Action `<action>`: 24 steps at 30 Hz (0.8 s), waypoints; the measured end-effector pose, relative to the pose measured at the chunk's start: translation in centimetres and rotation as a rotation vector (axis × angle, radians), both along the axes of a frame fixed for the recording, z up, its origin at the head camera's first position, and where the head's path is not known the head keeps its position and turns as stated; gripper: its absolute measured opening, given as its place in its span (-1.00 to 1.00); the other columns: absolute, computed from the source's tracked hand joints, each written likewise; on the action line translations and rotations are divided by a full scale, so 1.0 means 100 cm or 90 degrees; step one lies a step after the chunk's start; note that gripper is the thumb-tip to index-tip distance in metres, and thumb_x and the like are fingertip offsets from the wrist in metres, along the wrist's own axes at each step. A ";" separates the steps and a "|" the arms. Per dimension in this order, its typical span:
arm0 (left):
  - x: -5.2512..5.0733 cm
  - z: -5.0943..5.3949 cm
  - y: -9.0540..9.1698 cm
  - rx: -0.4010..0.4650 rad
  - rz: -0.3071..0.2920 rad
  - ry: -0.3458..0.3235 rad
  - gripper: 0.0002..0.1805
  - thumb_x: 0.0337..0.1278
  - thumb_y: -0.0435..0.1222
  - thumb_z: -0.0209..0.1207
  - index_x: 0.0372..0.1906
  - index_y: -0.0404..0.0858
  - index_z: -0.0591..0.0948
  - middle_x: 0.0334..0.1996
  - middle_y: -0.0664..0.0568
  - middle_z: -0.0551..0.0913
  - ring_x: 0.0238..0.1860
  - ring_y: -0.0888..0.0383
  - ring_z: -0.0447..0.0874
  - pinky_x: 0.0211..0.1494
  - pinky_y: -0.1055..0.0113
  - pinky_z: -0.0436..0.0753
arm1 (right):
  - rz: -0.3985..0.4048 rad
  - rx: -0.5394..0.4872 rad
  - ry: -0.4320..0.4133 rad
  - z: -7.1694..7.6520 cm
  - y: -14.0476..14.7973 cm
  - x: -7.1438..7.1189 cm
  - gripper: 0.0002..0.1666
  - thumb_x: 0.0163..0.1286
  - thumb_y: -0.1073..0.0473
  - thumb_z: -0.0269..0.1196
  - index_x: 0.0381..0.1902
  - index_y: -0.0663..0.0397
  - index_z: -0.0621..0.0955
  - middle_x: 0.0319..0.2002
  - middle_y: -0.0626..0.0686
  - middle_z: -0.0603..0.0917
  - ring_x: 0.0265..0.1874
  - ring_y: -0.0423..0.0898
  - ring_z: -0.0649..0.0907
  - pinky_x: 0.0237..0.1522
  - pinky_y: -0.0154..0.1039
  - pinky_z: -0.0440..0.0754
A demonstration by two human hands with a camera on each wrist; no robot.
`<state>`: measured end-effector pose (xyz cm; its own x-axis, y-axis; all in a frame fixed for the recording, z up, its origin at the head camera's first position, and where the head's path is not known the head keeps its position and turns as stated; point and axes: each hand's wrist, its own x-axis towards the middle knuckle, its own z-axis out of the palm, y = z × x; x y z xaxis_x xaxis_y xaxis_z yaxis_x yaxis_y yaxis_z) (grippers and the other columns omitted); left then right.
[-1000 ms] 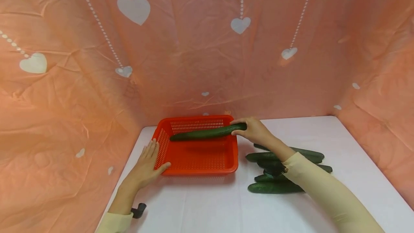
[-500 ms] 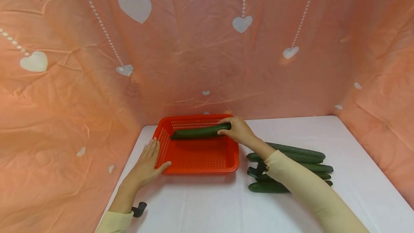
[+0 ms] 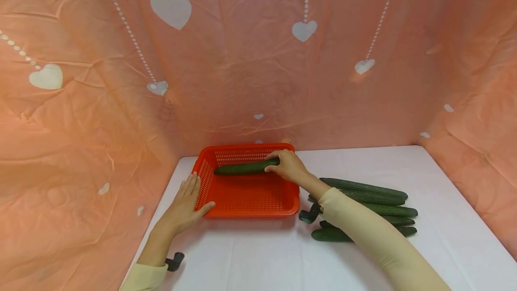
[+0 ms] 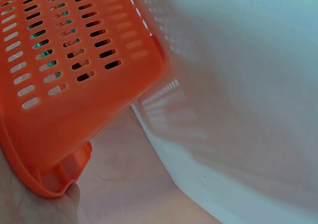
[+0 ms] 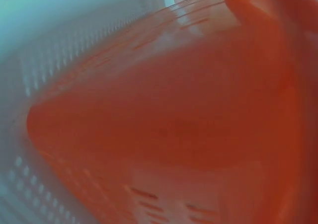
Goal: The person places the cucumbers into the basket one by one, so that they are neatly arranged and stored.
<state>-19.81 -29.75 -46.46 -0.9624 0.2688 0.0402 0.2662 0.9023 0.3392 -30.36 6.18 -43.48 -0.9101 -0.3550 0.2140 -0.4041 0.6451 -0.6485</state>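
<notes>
In the head view a dark green cucumber [image 3: 242, 168] lies lengthwise in the back part of a red plastic basket [image 3: 246, 214]. My right hand [image 3: 288, 165] reaches over the basket's right rim and pinches the cucumber's right end between thumb and fingers. At the left, my left hand [image 3: 182, 205] rests with straight, spread fingers against the basket's left rim. The left wrist view shows part of this hand [image 4: 37, 204] at the rim, beside the slotted basket wall [image 4: 99, 90]. Only the basket wall [image 5: 174, 114] fills the right wrist view; neither cucumber nor fingers can be made out there.
Several more cucumbers [image 3: 387, 210] lie in a loose pile on the white table [image 3: 250, 259], right of the basket, partly hidden by my right sleeve [image 3: 363, 232]. An orange cloth [image 3: 242, 66] with white hearts hangs behind the table and at both sides.
My right hand has moved left over the rim, bringing the cucumber further into the basket. More of the pile shows behind the sleeve. My left hand stays in place.
</notes>
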 end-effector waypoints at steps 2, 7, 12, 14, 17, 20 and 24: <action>0.000 0.000 0.001 0.003 -0.001 -0.001 0.17 0.47 0.26 0.14 0.69 -0.52 -0.04 0.74 -0.33 -0.24 0.74 -0.32 -0.36 0.73 -0.25 -0.22 | 0.000 -0.006 -0.004 -0.002 -0.002 -0.001 -0.59 0.27 0.06 0.61 0.04 0.07 0.85 0.04 0.10 0.84 0.06 0.07 0.77 0.26 0.10 0.69; -0.001 -0.001 0.001 0.004 0.001 -0.003 0.17 0.47 0.27 0.13 0.69 -0.52 -0.04 0.74 -0.33 -0.25 0.74 -0.31 -0.37 0.73 -0.25 -0.22 | -0.010 -0.016 -0.018 -0.003 -0.008 -0.003 -0.60 0.27 0.09 0.62 0.02 0.09 0.85 0.04 0.11 0.84 0.08 0.08 0.76 0.26 0.07 0.69; 0.000 -0.001 0.001 -0.003 0.004 0.000 0.17 0.48 0.27 0.12 0.69 -0.51 -0.05 0.75 -0.32 -0.25 0.74 -0.31 -0.36 0.73 -0.28 -0.19 | -0.010 -0.014 -0.034 -0.003 -0.014 -0.004 -0.58 0.30 0.11 0.59 0.07 0.14 0.83 0.09 0.15 0.82 0.11 0.11 0.74 0.29 0.08 0.67; 0.000 -0.001 0.001 -0.004 0.004 0.000 0.17 0.48 0.28 0.12 0.69 -0.51 -0.05 0.75 -0.33 -0.26 0.74 -0.31 -0.36 0.73 -0.27 -0.20 | -0.006 -0.008 -0.040 -0.003 -0.015 -0.003 -0.58 0.32 0.13 0.58 0.10 0.14 0.82 0.10 0.16 0.81 0.10 0.12 0.74 0.29 0.08 0.67; 0.000 -0.001 0.001 -0.004 0.003 0.000 0.17 0.48 0.27 0.12 0.69 -0.52 -0.05 0.74 -0.33 -0.25 0.74 -0.32 -0.36 0.72 -0.28 -0.19 | 0.005 0.006 -0.038 -0.004 -0.017 -0.004 -0.58 0.33 0.16 0.57 0.11 0.15 0.81 0.11 0.16 0.81 0.10 0.12 0.73 0.29 0.07 0.66; 0.000 -0.001 0.001 -0.003 0.003 0.001 0.17 0.48 0.26 0.13 0.69 -0.52 -0.04 0.74 -0.33 -0.25 0.74 -0.32 -0.35 0.72 -0.29 -0.18 | 0.016 0.020 -0.029 -0.006 -0.018 -0.004 -0.59 0.32 0.17 0.57 0.10 0.16 0.80 0.10 0.16 0.82 0.09 0.12 0.74 0.29 0.06 0.66; 0.000 -0.002 0.002 -0.003 -0.003 0.006 0.16 0.49 0.26 0.13 0.69 -0.53 -0.02 0.74 -0.34 -0.23 0.74 -0.31 -0.35 0.72 -0.29 -0.18 | 0.010 0.022 -0.023 -0.009 -0.020 -0.004 -0.62 0.31 0.18 0.57 0.06 0.17 0.81 0.04 0.15 0.83 0.03 0.10 0.75 0.24 0.03 0.69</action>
<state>-19.84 -29.57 -46.69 -0.9606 0.2741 0.0473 0.2739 0.9025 0.3325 -30.75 4.21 -44.39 -0.9113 -0.3753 0.1690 -0.3910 0.6611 -0.6404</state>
